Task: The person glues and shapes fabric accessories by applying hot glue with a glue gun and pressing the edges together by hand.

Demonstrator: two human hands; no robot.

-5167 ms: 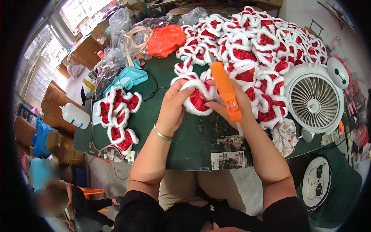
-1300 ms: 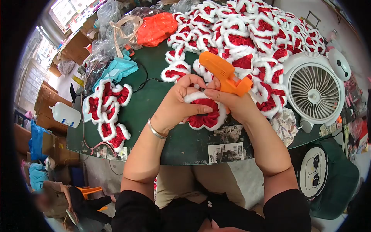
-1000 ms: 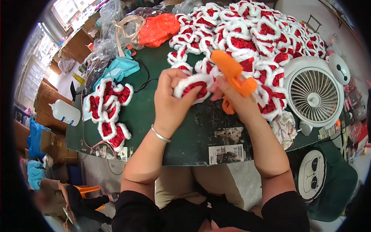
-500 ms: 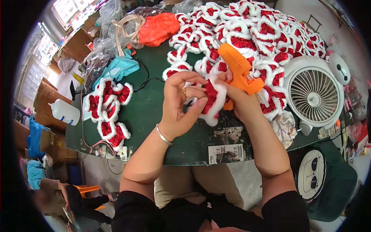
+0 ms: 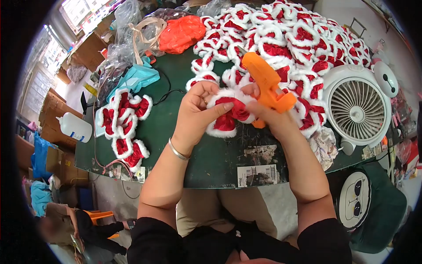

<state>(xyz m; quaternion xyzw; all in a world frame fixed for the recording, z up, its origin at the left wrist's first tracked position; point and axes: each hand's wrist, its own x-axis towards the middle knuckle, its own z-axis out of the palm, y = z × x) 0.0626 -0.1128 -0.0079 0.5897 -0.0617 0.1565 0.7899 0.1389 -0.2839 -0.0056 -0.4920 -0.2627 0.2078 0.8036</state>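
A red cloth piece with white fluffy trim [image 5: 226,122] is between my hands, above the near part of the table. My left hand [image 5: 198,112] grips its left side, the thumb lying across the red cloth. My right hand [image 5: 268,115] is closed around an orange glue gun [image 5: 262,72], whose nozzle points up and away to the left. The fingers of that hand also touch the right side of the piece, but they are blurred. Beyond my hands spreads a large pile of similar red-and-white pieces [image 5: 303,35].
At left on the green table [image 5: 171,145] lies a smaller group of trimmed pieces [image 5: 125,119]. A white bottle [image 5: 74,126] stands near the left edge. A white fan [image 5: 357,108] is at right. Plastic bags [image 5: 182,34] and a cable [image 5: 167,90] lie farther back. Another person [image 5: 66,224] sits at lower left.
The trimmed piece has been turned and spread, so more red cloth faces me. My left hand has moved slightly left and now grips it. The glue gun has shifted slightly left.
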